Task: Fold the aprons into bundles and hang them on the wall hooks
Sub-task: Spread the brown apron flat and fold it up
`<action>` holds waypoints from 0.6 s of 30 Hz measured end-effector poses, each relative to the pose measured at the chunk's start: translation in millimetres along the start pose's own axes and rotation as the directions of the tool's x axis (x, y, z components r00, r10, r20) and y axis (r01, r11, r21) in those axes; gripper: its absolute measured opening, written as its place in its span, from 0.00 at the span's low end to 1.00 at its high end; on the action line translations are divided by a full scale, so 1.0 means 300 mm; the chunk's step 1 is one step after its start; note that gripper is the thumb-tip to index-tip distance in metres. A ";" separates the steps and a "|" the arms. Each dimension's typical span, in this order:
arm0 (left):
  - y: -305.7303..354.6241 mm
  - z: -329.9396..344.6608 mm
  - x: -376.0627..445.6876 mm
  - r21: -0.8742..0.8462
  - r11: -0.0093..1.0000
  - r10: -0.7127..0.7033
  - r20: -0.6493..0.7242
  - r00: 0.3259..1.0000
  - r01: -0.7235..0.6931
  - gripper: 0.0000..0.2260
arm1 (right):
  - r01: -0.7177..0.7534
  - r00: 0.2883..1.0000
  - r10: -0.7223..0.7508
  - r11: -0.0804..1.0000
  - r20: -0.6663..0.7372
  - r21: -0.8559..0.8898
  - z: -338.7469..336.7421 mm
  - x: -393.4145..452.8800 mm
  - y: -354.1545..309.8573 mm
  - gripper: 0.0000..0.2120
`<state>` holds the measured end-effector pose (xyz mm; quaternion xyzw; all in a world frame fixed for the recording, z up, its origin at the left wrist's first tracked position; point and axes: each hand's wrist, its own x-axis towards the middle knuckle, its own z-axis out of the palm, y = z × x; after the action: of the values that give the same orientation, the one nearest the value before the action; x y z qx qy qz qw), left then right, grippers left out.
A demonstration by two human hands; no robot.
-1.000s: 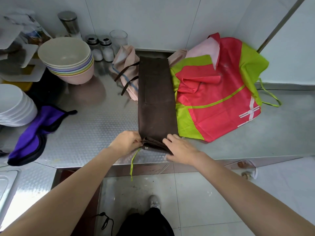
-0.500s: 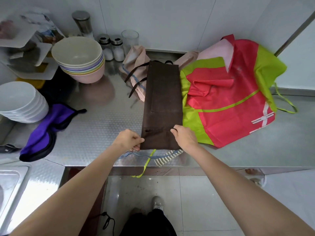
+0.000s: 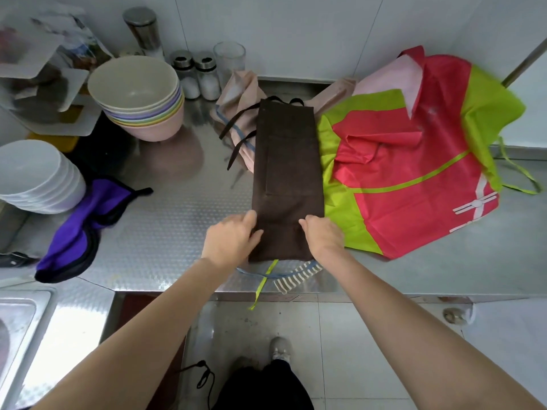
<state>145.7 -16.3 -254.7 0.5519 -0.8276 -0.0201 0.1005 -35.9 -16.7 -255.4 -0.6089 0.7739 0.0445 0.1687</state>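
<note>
- Head view: the brown apron (image 3: 288, 176) lay on the surface (image 3: 165, 232), its long axis running straight away from me.
- My left hand (image 3: 229, 241) and right hand (image 3: 322, 236) pinched its near side edges, equally close.

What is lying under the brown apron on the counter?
From under the brown apron a striped cloth, blue strap and green strap stick out. The rest is covered.

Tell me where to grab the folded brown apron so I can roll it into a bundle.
Grip the brown apron at its near short end, one hand on each long edge, coming from the counter's front. It lies as a long narrow strip running away from you, and the left hand and right hand already sit there.
</note>
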 end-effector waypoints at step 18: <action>0.001 0.053 0.013 -0.247 0.961 0.224 0.419 0.880 -0.127 0.27 | 0.497 0.862 -0.463 0.853 0.209 -0.162 0.022 -0.103 0.153 0.36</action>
<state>141.1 -21.0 -269.6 0.4411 -0.8685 -0.2238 -0.0309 -72.3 25.5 -258.2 -0.7917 0.5714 0.1317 0.1715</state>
